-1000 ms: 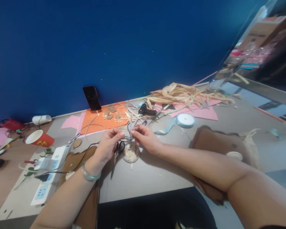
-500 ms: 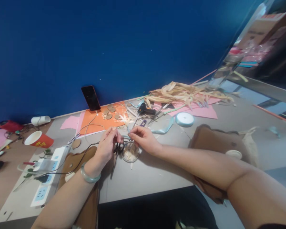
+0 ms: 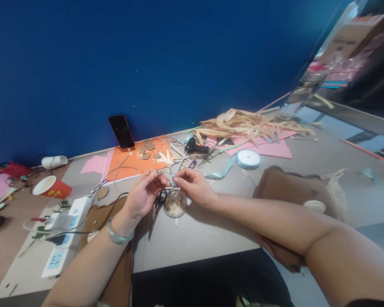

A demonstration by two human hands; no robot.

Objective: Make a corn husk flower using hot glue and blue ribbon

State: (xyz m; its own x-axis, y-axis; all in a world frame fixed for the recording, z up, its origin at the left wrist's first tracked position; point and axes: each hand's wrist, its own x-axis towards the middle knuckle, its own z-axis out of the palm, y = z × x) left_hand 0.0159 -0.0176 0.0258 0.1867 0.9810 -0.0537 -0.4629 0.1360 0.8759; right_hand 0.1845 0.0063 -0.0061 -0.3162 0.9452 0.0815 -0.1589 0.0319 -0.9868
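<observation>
My left hand (image 3: 144,194) and my right hand (image 3: 193,185) meet fingertip to fingertip above a small clear glass dish (image 3: 175,204) of pale husk scraps. Both pinch a thin stem wrapped in light blue ribbon, topped by a small pale husk flower (image 3: 168,159). Black-handled scissors (image 3: 158,204) lie just under my left hand. A jade bangle sits on my left wrist (image 3: 118,234).
A ribbon spool (image 3: 248,159), a black glue gun (image 3: 196,148), an orange sheet (image 3: 137,164) with cardboard discs, a propped phone (image 3: 121,131) and a husk pile (image 3: 246,123) lie behind. A power strip (image 3: 65,232), a red cup (image 3: 53,186) and brown bags (image 3: 294,192) flank me.
My fingertips have drawn closer together on the stem, and the left hand has shifted slightly right and up. The flower sits a little higher and more to the left.
</observation>
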